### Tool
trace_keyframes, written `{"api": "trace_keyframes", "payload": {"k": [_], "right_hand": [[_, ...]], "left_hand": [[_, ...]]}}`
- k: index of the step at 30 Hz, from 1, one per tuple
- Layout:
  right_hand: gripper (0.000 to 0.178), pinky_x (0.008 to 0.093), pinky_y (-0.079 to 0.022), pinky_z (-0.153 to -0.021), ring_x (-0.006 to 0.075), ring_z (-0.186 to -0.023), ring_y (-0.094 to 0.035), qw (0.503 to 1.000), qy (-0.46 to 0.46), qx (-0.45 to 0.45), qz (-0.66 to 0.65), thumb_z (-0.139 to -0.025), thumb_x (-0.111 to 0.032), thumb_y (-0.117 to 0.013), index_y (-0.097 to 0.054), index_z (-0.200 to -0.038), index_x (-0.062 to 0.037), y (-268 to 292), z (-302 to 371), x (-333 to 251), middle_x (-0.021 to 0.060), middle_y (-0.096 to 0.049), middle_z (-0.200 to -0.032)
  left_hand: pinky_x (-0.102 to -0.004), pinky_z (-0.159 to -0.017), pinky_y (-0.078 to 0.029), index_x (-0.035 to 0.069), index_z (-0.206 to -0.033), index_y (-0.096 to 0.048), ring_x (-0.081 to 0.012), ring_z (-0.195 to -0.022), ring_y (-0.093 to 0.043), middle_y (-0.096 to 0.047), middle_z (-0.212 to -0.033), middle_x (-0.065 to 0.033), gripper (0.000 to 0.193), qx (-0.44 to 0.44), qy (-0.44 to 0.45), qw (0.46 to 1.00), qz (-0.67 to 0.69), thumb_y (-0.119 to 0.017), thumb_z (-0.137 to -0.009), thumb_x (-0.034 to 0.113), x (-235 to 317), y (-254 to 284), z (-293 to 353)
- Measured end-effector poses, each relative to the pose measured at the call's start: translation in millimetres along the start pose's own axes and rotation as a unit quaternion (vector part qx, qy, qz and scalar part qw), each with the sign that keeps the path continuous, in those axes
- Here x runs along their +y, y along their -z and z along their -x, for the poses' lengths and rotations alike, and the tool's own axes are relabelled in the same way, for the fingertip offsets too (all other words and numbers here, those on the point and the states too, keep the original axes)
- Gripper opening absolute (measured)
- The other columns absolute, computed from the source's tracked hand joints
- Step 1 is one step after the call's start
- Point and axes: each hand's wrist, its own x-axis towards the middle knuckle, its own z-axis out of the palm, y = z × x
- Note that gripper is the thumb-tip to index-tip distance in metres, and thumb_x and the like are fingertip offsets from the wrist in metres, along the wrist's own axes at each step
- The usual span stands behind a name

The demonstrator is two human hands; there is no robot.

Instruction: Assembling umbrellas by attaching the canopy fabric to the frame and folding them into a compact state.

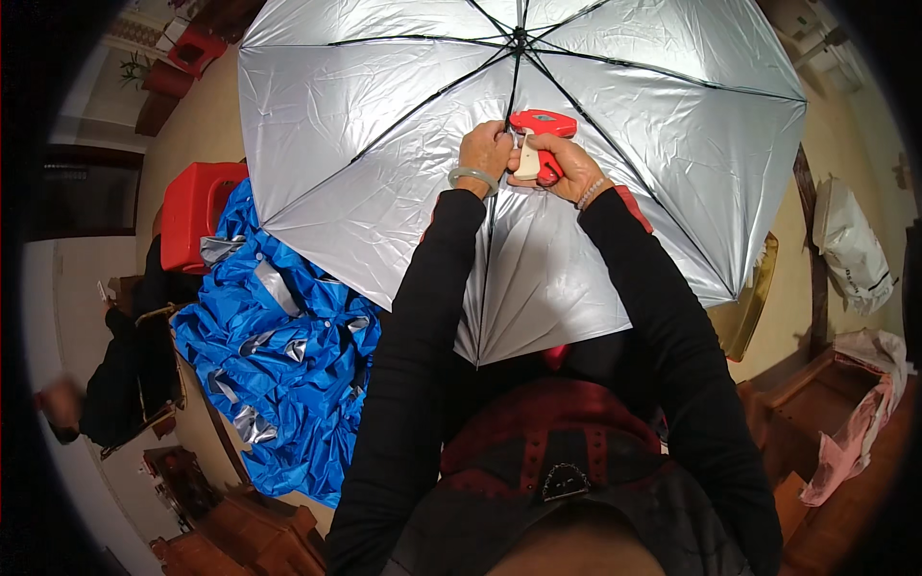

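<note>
An open umbrella (403, 144) with a silver inner side and thin black ribs lies spread before me, its hub at the far middle. My right hand (573, 165) is closed round a red and cream hand tool (545, 123) that looks like a tagging gun. Its nose points at the rib running toward me. Just left of it, my left hand (483, 154) is closed at that same rib, fingers curled against the umbrella. The fingertips of the left hand and the exact spot they pinch are partly hidden. Both hands are close together.
A heap of blue and silver fabric (288, 355) lies on the left beside a red plastic stool (188, 216). A person in black (120, 374) sits at far left. On the right are a white bag (855, 250) and a wooden chair (816, 394) with pink cloth.
</note>
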Motion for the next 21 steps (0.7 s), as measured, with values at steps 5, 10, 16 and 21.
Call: {"api": "trace_keyframes", "payload": {"k": [5, 10, 16, 21], "right_hand": [[0.024, 0.0466, -0.054, -0.073, 0.0261, -0.077, -0.063, 1.0, 0.0, 0.001, 0.0, -0.086, -0.015, -0.049, -0.048, -0.104, 0.0015, -2.1, 1.5, -0.3, 0.017, -0.061, -0.085], [0.024, 0.0473, -0.054, -0.073, 0.0265, -0.078, -0.063, 1.0, 0.002, 0.008, -0.001, -0.086, -0.015, -0.05, -0.048, -0.104, 0.0021, -2.7, 2.8, -0.4, 0.0178, -0.061, -0.086], [0.025, 0.0477, -0.054, -0.073, 0.027, -0.079, -0.063, 1.0, 0.002, 0.007, 0.002, -0.086, -0.014, -0.05, -0.047, -0.104, 0.003, -4.6, 4.9, -1.9, 0.019, -0.061, -0.087], [0.025, 0.0475, -0.053, -0.074, 0.0274, -0.08, -0.063, 1.0, 0.01, -0.005, 0.004, -0.085, -0.014, -0.05, -0.047, -0.104, 0.0029, -2.1, 2.8, -1.3, 0.0196, -0.061, -0.088]], "left_hand": [[-0.0408, -0.07, -0.046, 0.0, -0.088, -0.062, -0.035, -0.076, -0.059, -0.061, -0.082, -0.0198, 0.027, -0.006, 0.006, 1.0, -0.003, -0.051, -0.074, 0.019, 1.0, 0.7, 0.0], [-0.041, -0.07, -0.046, 0.001, -0.088, -0.062, -0.035, -0.076, -0.059, -0.061, -0.082, -0.0198, 0.026, -0.006, 0.01, 1.0, 0.001, -0.051, -0.074, 0.02, 2.8, 1.3, 0.5], [-0.0412, -0.07, -0.046, 0.001, -0.087, -0.062, -0.0352, -0.076, -0.059, -0.061, -0.082, -0.0199, 0.025, -0.014, 0.012, 1.0, -0.001, -0.05, -0.074, 0.019, 2.1, 0.9, 0.5], [-0.0414, -0.071, -0.046, 0.001, -0.088, -0.062, -0.0356, -0.077, -0.058, -0.061, -0.083, -0.0203, 0.025, -0.019, 0.006, 1.0, -0.005, -0.05, -0.074, 0.018, 1.4, 2.0, -0.4]]}}
